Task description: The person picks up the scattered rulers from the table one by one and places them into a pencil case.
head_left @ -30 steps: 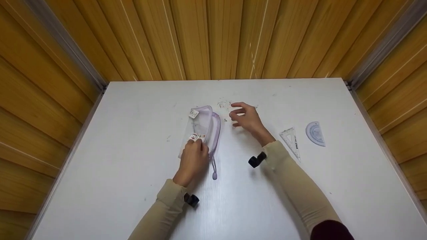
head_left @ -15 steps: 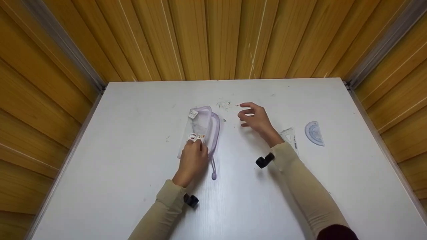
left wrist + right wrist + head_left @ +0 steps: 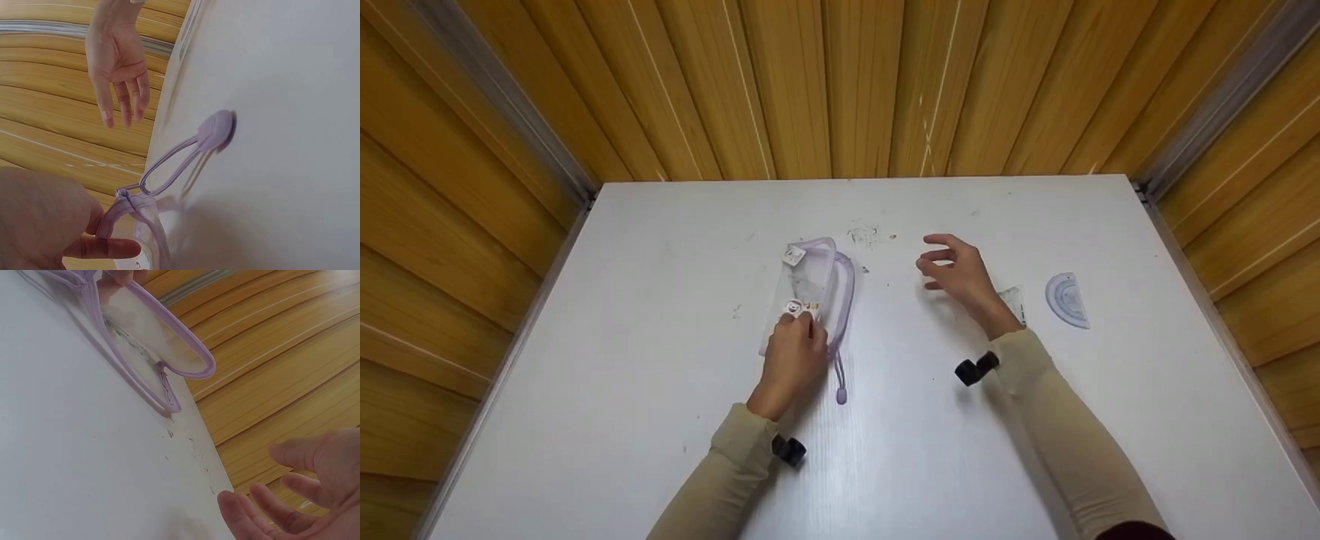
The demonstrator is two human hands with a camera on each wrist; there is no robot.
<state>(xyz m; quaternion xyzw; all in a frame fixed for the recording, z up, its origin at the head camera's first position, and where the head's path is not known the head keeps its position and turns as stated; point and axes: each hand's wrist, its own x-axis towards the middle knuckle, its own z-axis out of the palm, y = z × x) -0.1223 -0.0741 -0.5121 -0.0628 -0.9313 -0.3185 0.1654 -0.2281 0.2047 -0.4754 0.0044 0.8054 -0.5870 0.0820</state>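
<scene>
My left hand (image 3: 793,361) pinches the upper side of a clear pencil case (image 3: 811,279) with lilac edging, lying lengthwise near the table's middle. In the right wrist view the pencil case (image 3: 197,371) gapes along its zip side. A lilac zip-pull cord (image 3: 216,130) dangles from its near end in the left wrist view. To the right, my right hand (image 3: 964,276) hovers above the table with fingers loosely bent and nothing in them. Under that forearm lies a clear set square (image 3: 1012,301), partly covered. A bluish clear protractor (image 3: 1066,301) lies farther right.
The white table (image 3: 622,337) has dark smudges (image 3: 864,234) and small specks behind the pencil case. Yellow wood-patterned panels (image 3: 855,90) rise along the back and both sides.
My right hand has moved away from the pencil case to the right, and its forearm covers more of the set square. My left hand keeps its hold in the same place.
</scene>
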